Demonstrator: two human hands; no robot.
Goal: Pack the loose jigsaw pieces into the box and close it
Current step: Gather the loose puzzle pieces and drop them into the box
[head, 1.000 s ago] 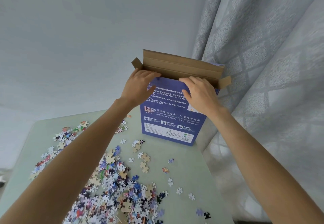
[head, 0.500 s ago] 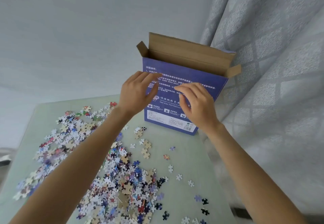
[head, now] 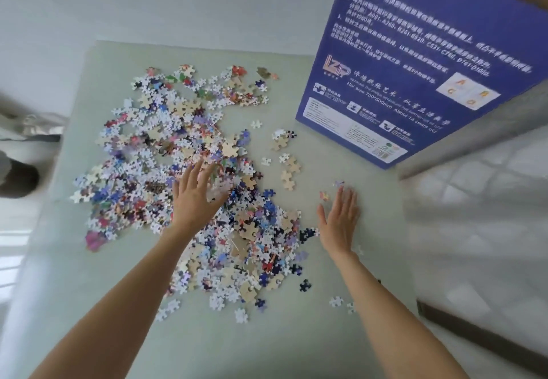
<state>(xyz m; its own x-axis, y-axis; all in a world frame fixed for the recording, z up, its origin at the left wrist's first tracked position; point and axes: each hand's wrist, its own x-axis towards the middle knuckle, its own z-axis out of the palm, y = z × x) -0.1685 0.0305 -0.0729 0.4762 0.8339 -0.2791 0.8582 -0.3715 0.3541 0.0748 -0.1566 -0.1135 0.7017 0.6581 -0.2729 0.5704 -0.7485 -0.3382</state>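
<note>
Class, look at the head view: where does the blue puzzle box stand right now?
The blue puzzle box stands upright at the table's far right corner, beyond the right hand, with the jigsaw pieces spread to its left.

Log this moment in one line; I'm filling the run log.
left hand: open, over pieces | right hand: open, on table | box: upright
</note>
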